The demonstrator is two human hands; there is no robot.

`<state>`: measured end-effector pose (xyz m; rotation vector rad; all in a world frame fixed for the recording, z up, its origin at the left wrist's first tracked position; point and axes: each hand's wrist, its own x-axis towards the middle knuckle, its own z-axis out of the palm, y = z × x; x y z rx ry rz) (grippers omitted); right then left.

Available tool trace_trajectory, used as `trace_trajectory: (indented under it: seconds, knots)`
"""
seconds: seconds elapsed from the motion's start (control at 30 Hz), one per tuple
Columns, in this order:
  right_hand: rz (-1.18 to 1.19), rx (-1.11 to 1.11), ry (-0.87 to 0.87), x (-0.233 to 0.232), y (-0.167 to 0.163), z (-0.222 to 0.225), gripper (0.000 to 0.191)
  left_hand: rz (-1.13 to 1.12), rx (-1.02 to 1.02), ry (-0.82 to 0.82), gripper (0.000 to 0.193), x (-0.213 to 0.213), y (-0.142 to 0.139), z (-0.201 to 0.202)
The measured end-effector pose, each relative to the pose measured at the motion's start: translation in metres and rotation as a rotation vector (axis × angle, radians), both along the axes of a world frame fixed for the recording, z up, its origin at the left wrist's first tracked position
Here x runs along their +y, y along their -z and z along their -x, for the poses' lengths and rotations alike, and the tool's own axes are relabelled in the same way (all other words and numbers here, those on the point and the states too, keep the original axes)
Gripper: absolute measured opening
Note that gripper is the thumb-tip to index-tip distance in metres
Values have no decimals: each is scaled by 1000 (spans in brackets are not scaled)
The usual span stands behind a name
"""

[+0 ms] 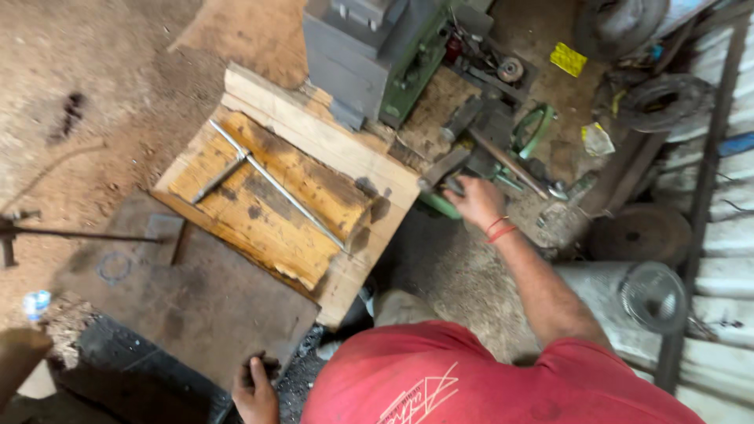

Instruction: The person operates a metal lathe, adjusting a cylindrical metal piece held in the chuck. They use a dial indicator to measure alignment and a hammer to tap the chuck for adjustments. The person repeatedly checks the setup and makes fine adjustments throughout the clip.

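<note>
My right hand (475, 200) reaches forward to a clutter of tools, its fingers closed around a dark metal tool (444, 169) beside a green part (440, 206). A wooden-handled tool (509, 162) lies just past it. Red bands circle that wrist. My left hand (255, 386) is low by my red shirt, fingers curled on the near edge of a dark steel plate (196, 298). Between the hands lies a worn wooden board (267, 228) with a long T-shaped metal rod (271, 180) on it.
A grey and green machine (377, 55) stands beyond the board. Right of it are a green ring (534, 129), a yellow pad (567, 59), a tyre (664, 102), a rusty disc (640, 232) and a mesh-ended cylinder (648, 297). A thin rod (71, 233) and bottle (35, 304) lie left.
</note>
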<state>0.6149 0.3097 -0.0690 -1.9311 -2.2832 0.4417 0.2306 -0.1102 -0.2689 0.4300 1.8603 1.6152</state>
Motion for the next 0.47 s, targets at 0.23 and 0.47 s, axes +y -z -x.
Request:
trace_trajectory:
  seconds: [0.23,0.47]
  knots:
    - [-79,-234,-179,151,12,-17,32,307,300,216,24,78,-85,-22]
    - [-270,-531,-609,239,70,91,64,445,533,212,24,82,-210,-29]
